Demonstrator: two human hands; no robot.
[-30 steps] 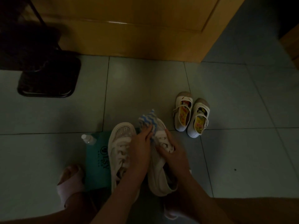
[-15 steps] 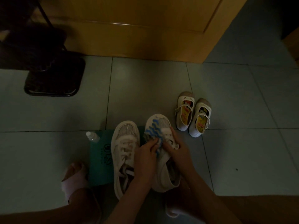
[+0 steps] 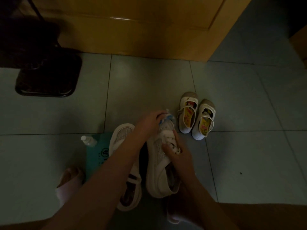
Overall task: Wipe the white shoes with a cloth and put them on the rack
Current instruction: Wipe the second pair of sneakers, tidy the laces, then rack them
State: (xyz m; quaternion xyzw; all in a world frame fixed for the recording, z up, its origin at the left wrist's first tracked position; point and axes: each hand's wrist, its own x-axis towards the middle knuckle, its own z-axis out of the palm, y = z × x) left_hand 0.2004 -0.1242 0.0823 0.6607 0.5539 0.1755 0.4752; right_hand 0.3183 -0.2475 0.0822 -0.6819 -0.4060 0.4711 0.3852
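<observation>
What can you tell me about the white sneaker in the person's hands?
The white sneaker is a chunky lace-up with a thick pale sole, a mesh-looking upper dotted with small studs, and white laces. It is tipped sideways, toe pointing away from the person. The right hand grips it over the laces; the left hand holds a blue-and-white cloth against its toe. The other sneaker lies just to its left.

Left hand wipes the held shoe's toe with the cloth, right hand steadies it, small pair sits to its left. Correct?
No: the head view shows the small pair right of the shoe. The left hand, cloth and right hand are as stated.
</observation>
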